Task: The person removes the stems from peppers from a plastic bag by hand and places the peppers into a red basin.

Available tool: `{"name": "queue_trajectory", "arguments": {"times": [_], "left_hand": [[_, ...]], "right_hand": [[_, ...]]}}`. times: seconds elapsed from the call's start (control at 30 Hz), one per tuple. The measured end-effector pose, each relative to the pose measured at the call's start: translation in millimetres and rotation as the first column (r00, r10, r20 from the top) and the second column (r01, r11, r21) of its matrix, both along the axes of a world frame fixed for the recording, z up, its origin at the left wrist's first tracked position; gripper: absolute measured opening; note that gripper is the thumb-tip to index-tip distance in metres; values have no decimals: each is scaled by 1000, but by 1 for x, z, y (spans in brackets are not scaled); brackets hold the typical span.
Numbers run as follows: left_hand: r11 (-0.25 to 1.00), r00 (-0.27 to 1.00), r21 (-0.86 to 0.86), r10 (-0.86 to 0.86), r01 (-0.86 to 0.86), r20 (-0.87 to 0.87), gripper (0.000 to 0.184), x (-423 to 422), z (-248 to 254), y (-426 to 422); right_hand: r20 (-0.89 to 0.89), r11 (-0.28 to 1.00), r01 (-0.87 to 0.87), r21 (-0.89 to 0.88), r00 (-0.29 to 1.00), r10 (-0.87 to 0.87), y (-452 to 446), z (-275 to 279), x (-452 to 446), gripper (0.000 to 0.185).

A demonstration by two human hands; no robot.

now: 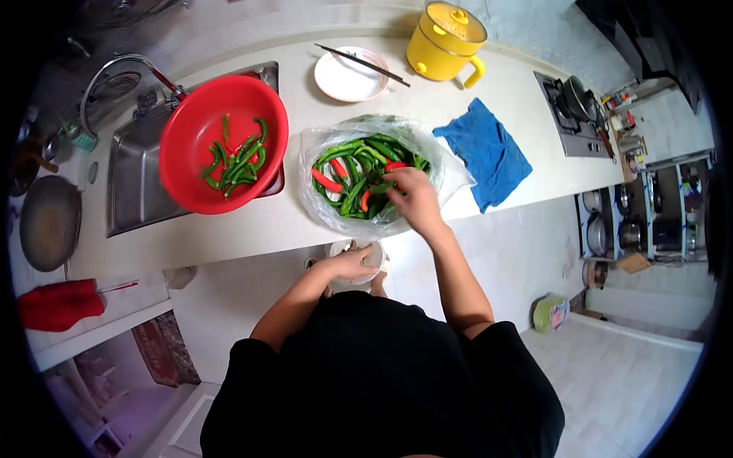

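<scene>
right hand [414,197] at bagged peppers [327,181], left hand [354,264] holding container [376,253]

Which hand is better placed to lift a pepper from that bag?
Probably the right hand: it is already at the peppers in the plastic bag, while the left hand is off the counter, at a pale container.
</scene>
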State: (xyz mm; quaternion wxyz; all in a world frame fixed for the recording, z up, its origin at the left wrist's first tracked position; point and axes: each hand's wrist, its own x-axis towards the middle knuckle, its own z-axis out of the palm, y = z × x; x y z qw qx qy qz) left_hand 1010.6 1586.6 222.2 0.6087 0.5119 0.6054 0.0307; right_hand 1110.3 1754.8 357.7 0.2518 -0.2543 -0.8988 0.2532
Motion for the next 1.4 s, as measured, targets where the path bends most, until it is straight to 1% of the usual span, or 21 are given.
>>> {"name": "queue_trajectory", "arguments": {"times": [0.07,0.13,0.17,0.23,0.27,0.3,0.37,0.43,0.47,0.53,0.6,0.73,0.77,0.87,0.9,1.0,1.07,1.13,1.2,1.27,1.4], "left_hand": [[998,992,41,42,-47,118,87,0,-7,-3],[992,1000,123,16,-15,-6,77,0,5,-6],[991,998,134,-14,22,-61,75,-1,11,-7],[948,986,292,-85,125,-146,61,-5,22,-12],[974,994,198,-100,109,-53,54,-8,32,-8],[970,999,244,-16,9,28,51,-8,49,-12],[964,981,240,77,-118,176,45,-9,82,-21],[973,954,169,105,-157,281,42,-19,112,-17],[940,895,130,248,-314,371,41,-21,125,-16],[812,693,6,494,-584,525,38,-24,144,-15],[612,457,25,561,-791,690,38,-27,154,-6],[274,251,113,543,-955,802,35,-29,170,19],[236,217,103,536,-966,816,27,-27,177,24],[242,379,292,569,-925,730,19,-28,174,32],[181,318,261,559,-948,766,15,-23,176,33],[118,177,135,519,-984,836,14,-14,173,34],[135,353,339,570,-931,742,16,-7,168,34],[181,561,600,627,-780,541,17,-7,163,31],[205,761,810,523,-550,384,23,-9,173,27],[172,842,951,523,-258,134,26,-8,184,23],[197,847,977,530,-77,-40,28,-11,190,20]], "right_hand": [[257,985,-110,136,964,73,0,-4,-14,32],[443,860,-224,458,896,-2,13,-36,-20,31],[484,867,-239,438,875,-3,14,-33,-23,28],[343,954,-165,250,936,72,16,-27,-18,26],[275,979,-146,141,956,103,16,-20,-15,25],[113,985,-145,92,984,134,22,-17,-15,26],[88,984,32,-178,996,-17,28,-6,-14,27],[-3,901,111,-420,992,-123,27,23,-13,25],[-210,861,-4,-508,971,-119,26,33,-15,20],[-364,558,-192,-807,906,-215,19,55,-11,18],[-386,440,-251,-862,889,-248,7,63,-7,18],[-395,377,-290,-880,887,-240,-20,65,-5,18],[-407,448,-293,-845,895,-183,-26,66,-4,17],[-445,479,-325,-815,881,-161,-41,64,-2,16],[-488,500,-334,-799,846,-216,-48,65,-4,17],[-472,306,-382,-872,824,-315,-66,60,-5,23],[-467,259,-401,-879,836,-289,-69,51,-2,17],[-445,108,-435,-894,829,-339,-73,55,2,13],[-413,58,-426,-903,822,-391,-77,55,4,15],[-378,-14,-418,-908,836,-398,-77,53,5,17],[-311,-166,-371,-914,901,-301,-75,52,6,22]]}}
